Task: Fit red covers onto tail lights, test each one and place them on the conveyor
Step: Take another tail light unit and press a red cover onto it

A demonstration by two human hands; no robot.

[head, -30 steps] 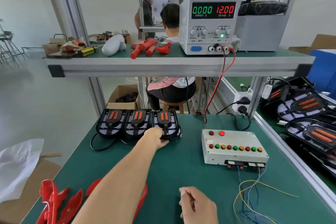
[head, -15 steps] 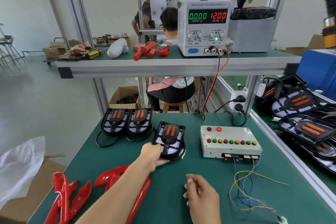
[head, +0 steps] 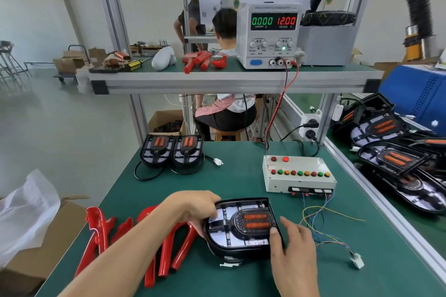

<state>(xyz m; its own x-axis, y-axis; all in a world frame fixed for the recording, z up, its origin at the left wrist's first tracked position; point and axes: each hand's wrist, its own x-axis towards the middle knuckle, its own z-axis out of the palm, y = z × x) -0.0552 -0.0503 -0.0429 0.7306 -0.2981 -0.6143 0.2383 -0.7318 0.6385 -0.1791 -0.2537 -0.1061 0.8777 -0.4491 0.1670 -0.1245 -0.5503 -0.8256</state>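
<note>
Tail light (head: 241, 229) between hands (supply (head: 270, 36): 12.00 V)

A black tail light (head: 241, 229) with orange strips is held flat at the bench front; red covers (head: 166, 246) are seen just left.

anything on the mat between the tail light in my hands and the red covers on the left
Nothing visible. The black tail light housing sits right beside the glossy red plastic covers; only your left hand, gripping its left edge, lies between them.

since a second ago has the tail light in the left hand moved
Yes. The tail light came toward the person, away from the two tail lights at the table's far edge.
</note>
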